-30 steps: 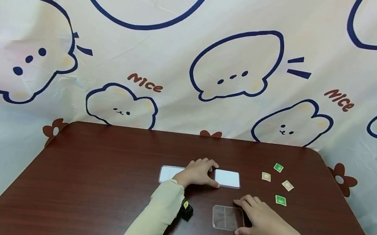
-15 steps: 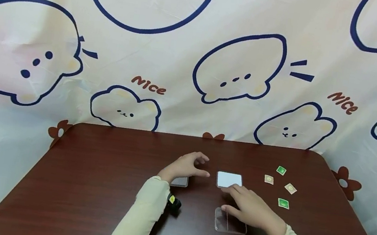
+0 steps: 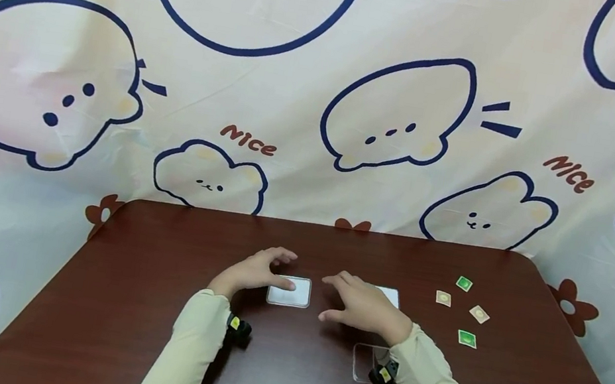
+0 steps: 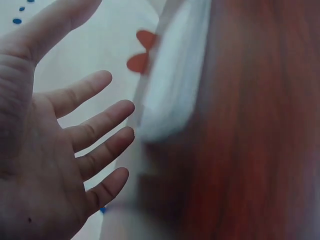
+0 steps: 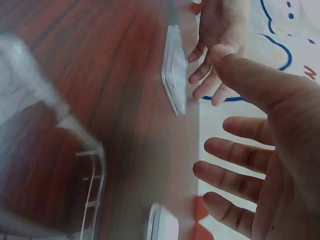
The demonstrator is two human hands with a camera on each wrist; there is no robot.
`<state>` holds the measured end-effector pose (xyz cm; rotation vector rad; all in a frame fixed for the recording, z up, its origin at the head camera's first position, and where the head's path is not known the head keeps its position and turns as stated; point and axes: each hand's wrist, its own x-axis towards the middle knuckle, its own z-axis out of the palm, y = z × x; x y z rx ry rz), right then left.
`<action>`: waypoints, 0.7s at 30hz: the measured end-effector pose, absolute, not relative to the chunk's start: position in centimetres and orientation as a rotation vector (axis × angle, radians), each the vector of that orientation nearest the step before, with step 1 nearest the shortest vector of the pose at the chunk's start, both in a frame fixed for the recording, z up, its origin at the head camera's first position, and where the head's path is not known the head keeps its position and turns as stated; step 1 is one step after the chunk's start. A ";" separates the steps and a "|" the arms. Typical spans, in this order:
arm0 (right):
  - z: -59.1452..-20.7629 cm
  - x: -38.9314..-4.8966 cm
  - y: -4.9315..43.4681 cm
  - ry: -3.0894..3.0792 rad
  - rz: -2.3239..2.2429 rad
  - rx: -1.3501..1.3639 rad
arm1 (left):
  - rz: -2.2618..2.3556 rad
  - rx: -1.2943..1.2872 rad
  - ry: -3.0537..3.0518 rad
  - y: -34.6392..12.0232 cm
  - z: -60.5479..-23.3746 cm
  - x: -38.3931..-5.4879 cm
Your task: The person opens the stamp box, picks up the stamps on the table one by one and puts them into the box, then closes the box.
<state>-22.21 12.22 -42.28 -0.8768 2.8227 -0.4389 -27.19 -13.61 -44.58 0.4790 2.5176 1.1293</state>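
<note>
A flat white-topped case point(image 3: 290, 291) lies on the table at centre left; in the right wrist view it shows clear, layered edges. My left hand point(image 3: 255, 272) is over its left side, fingers spread, thumb overlapping its top in the head view. In the left wrist view the palm and fingers point(image 4: 102, 145) hold nothing. My right hand point(image 3: 365, 305) hovers between this case and a second white-topped case point(image 3: 389, 296), which it partly hides. The right fingers point(image 5: 235, 182) are spread and bare. A clear divided box point(image 3: 362, 363) sits under my right wrist, partly covered by the sleeve.
Two green square pieces point(image 3: 467, 339) and two beige square pieces point(image 3: 443, 298) lie at the right of the brown table point(image 3: 100, 320). Behind the table hangs a printed cloth point(image 3: 297, 103). Black wrist cameras point(image 3: 239, 331) are strapped to both arms.
My left hand has moved left from beside the right white case to the left one. My right hand has left the clear box and moved up and left, toward the white cases.
</note>
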 end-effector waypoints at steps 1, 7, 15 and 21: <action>-42.3 -22.5 11.8 2.817 -0.434 -0.874 | 1.118 0.466 2.530 -14.1 -44.7 -27.1; -42.7 -23.7 9.6 2.782 -0.406 -0.837 | 1.063 0.416 2.591 -15.8 -45.1 -26.3; -43.4 -24.4 7.9 2.754 -0.338 -0.769 | 1.000 0.415 2.608 -16.1 -45.3 -25.8; -43.8 -24.7 7.3 2.740 -0.349 -0.750 | 0.921 0.456 2.635 -16.6 -45.9 -25.7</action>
